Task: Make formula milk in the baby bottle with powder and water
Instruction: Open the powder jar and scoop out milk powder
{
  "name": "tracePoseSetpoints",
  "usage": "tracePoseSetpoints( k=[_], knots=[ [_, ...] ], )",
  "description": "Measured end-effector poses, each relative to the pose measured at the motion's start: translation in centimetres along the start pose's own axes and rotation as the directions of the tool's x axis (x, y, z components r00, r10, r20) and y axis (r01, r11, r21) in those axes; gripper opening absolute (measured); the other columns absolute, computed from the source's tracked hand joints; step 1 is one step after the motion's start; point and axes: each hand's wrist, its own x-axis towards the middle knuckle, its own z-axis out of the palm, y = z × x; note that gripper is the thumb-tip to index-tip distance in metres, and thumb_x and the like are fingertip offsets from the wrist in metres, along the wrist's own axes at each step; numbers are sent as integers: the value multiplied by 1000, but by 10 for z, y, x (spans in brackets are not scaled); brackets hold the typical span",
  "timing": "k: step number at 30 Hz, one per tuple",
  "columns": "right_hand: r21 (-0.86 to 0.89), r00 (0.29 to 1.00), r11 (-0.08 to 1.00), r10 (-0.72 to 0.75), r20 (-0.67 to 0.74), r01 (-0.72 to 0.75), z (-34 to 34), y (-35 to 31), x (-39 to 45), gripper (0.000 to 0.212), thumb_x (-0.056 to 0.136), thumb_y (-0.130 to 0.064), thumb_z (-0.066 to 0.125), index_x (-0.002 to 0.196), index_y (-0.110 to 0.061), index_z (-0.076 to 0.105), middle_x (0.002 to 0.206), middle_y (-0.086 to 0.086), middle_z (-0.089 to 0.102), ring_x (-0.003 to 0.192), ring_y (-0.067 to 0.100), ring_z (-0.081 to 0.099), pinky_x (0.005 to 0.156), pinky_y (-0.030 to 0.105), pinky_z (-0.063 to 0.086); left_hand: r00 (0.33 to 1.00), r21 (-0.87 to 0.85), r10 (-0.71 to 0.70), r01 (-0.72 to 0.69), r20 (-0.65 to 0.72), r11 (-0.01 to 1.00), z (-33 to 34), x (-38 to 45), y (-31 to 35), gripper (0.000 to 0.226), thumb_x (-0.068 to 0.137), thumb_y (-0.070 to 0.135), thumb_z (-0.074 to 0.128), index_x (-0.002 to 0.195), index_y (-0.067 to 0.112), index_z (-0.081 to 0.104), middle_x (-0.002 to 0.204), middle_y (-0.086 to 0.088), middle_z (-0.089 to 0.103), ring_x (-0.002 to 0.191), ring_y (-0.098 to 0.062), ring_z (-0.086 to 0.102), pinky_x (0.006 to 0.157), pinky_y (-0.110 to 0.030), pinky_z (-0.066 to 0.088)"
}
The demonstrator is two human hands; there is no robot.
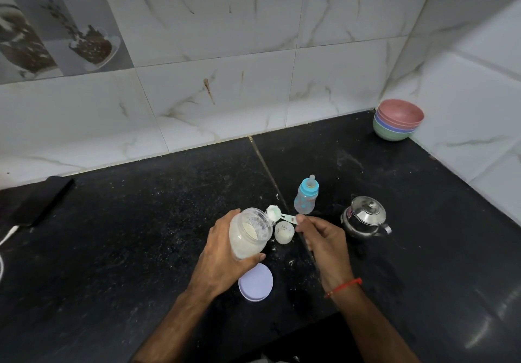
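Observation:
My left hand (225, 258) grips a clear plastic jar (249, 234) of white powder, tilted with its mouth to the right. My right hand (321, 240) pinches the handle of a white measuring scoop (275, 212) heaped with powder, its bowl right at the jar's mouth. A baby bottle (306, 196) with a blue collar and teat on stands upright just behind the scoop. Below the scoop a small whitish cap (284, 232) lies on the counter. A steel kettle (365, 217) with its lid on stands to the right of my right hand.
The jar's lilac lid (256, 282) lies on the black counter (141, 235) under my left wrist. Stacked coloured bowls (397, 120) sit in the far right corner. A dark flat object (39, 202) and a white cable (8, 235) lie at the left. Tiled walls close the back and right.

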Motion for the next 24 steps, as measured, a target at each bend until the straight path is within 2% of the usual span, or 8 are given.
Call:
tracePoseSetpoints(
  k=[7, 9, 11, 13, 15, 18, 22, 24],
  knots=[
    [69, 991, 993, -93, -92, 99, 18, -8, 1, 12, 94, -18, 72, 96, -10, 80, 60, -15, 66, 56, -4, 55, 58, 10, 43, 1000, 25, 15, -15, 5, 1000, -1, 1, 5, 103, 55, 49, 96, 141, 44, 41, 128, 33, 52, 130, -11, 51, 112, -49, 43],
    [47, 997, 996, -74, -36, 75, 19, -9, 1, 10, 93, -19, 74, 92, -12, 81, 63, -11, 69, 59, -3, 57, 60, 12, 46, 1000, -8, 8, -8, 1, 1000, 2, 3, 3, 91, 55, 37, 100, 124, 61, 46, 111, 41, 59, 115, 9, 57, 97, -35, 52],
    [-82, 996, 996, -40, 75, 46, 22, -6, 1, 9, 91, -22, 76, 86, -15, 81, 74, -3, 76, 70, 5, 66, 70, 21, 53, 1000, -20, 12, -12, 7, 1000, 4, 1, 3, 93, 56, 40, 100, 126, 61, 43, 119, 41, 56, 115, 20, 48, 97, -32, 49],
    [-257, 987, 964, -28, 161, 69, 27, -2, 2, 9, 89, -25, 78, 86, -17, 81, 81, 0, 78, 79, 14, 72, 76, 32, 58, 1000, -41, -11, 11, 16, 999, 5, -1, 5, 108, 54, 54, 97, 144, 42, 39, 141, 27, 49, 131, 1, 45, 110, -47, 46],
    [-369, 982, 921, -62, 176, 124, 32, 1, 4, 5, 87, -25, 80, 88, -20, 79, 78, -1, 74, 75, 14, 68, 73, 34, 58, 1000, -69, -5, 6, 21, 998, 7, 0, 1, 108, 54, 55, 96, 144, 38, 40, 140, 27, 49, 131, -5, 49, 111, -51, 47],
    [-401, 980, 901, -109, 164, 168, 35, -3, 7, 15, 84, -24, 82, 95, -25, 73, 69, -7, 59, 66, 5, 56, 67, 23, 52, 999, -54, 34, -33, 13, 998, 4, 2, 4, 99, 54, 51, 98, 131, 60, 36, 127, 42, 49, 120, 10, 51, 108, -41, 50],
    [-361, 982, 919, -107, 155, 157, 34, -6, 11, 26, 86, -31, 79, 110, -27, 67, 74, -3, 58, 69, 5, 57, 69, 22, 53, 998, -57, 69, -69, -2, 996, -1, 4, 6, 100, 56, 38, 101, 117, 80, 33, 120, 56, 47, 113, 26, 49, 94, -15, 44],
    [-328, 985, 932, -115, 127, 151, 33, -3, 11, 22, 90, -33, 76, 109, -28, 68, 76, -4, 60, 70, 5, 58, 70, 22, 50, 997, -79, 74, -74, -4, 994, -2, 5, 6, 100, 56, 37, 101, 116, 81, 33, 120, 56, 47, 113, 27, 49, 94, -16, 44]
  ],
)
